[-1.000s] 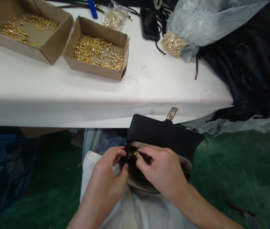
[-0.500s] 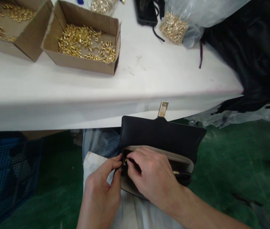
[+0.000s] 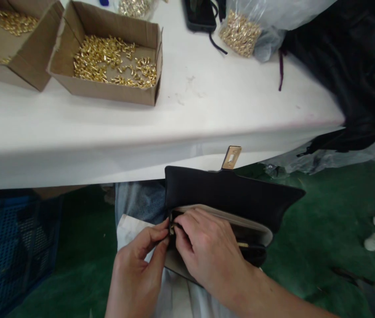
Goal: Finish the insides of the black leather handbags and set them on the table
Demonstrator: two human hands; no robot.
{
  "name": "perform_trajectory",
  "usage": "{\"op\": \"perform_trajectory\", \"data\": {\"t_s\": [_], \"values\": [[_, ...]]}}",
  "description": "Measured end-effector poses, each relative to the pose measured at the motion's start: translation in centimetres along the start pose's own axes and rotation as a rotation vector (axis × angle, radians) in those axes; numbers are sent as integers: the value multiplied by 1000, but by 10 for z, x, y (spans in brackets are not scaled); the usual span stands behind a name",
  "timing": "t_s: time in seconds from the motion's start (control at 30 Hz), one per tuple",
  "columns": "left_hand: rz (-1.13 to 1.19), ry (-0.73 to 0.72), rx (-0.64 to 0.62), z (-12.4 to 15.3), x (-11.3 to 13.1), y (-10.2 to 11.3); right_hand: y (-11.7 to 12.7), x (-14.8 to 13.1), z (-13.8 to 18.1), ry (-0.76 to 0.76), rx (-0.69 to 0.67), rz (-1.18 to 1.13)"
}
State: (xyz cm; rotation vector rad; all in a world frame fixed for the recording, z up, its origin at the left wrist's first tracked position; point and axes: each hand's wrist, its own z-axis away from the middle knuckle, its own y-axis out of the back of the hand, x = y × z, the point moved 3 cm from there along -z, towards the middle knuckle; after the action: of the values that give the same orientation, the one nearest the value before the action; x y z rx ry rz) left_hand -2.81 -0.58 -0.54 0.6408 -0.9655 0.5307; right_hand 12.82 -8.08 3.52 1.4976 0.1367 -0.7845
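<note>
Person seated at the edge of a white-topped work table [image 3: 187, 119], with a black leather flap bag [image 3: 227, 194] on the lap, just below the table edge. Its flap is thrown back, and the gold rectangular clasp plate [image 3: 231, 157] stands up toward the table. The left hand [image 3: 137, 265] has thumb and forefinger closed on the left end of the bag's opening. The right hand [image 3: 207, 251] has its fingertips curled in and pinched on a small gold fitting [image 3: 172, 229] at that same corner. The work in hand looks like fine fitting at the corner of the mouth (hardware, by the look of it). Any next handling here would call for a tight fingertip pinch and the bag held steady against the white cloth [image 3: 129, 225] over the knees. On the table, well apart from the hands, an open brown cardboard box [image 3: 108, 92] holds loose gold metal pieces [image 3: 108, 62]. A clear plastic bag of similar gold pieces [image 3: 240, 33] lies further right. The fitting is mostly hidden by the fingers, so its shape cannot be made out. The bag's lower body is covered by the right wrist. A second cardboard box [image 3: 28, 70] at the left is cut off by the frame.
</note>
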Motion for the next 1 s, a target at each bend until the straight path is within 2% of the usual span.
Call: {"op": "perform_trajectory", "data": {"t_s": [0.27, 0.7, 1.0], "values": [[93, 47, -31, 6, -12, 3, -2, -3, 2, 41, -1, 20], [99, 51, 47, 2, -1, -2, 0, 0, 3, 2, -25, -102], [-50, -35, 107, 3, 14, -4, 6, -2, 1, 184, -22, -21]]}}
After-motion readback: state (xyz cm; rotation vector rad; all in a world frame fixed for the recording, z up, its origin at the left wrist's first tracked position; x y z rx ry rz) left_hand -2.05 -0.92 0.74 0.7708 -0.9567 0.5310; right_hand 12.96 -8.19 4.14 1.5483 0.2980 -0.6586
